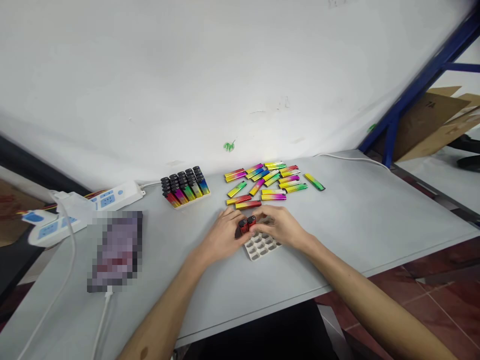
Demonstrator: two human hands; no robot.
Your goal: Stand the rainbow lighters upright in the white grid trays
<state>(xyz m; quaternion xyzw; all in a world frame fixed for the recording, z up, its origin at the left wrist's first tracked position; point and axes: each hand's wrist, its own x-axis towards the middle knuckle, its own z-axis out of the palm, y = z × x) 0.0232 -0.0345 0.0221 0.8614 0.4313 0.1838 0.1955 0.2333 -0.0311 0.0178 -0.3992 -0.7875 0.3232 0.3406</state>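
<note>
Two red lighters (243, 227) with black tops stand upright side by side at the back left corner of a pale holder tray (258, 248). My left hand (226, 231) curls around the left one, its thumb near the lighter's base. From the other side, my right hand (279, 225) has thumb and fingers closed on the right-hand lighter (252, 222) and covers the tray's back part. Rows of oval holes show in the front of the tray. Whether the lighters are fully seated is hidden by my fingers.
Behind my hands lie several loose multicoloured lighters (258, 186). A filled tray of upright lighters (185, 187) stands left of them. Further left are a power strip (108, 199), a blurred-out phone-like device (116, 252) and white cables. A blue frame (392, 125) rises at the right.
</note>
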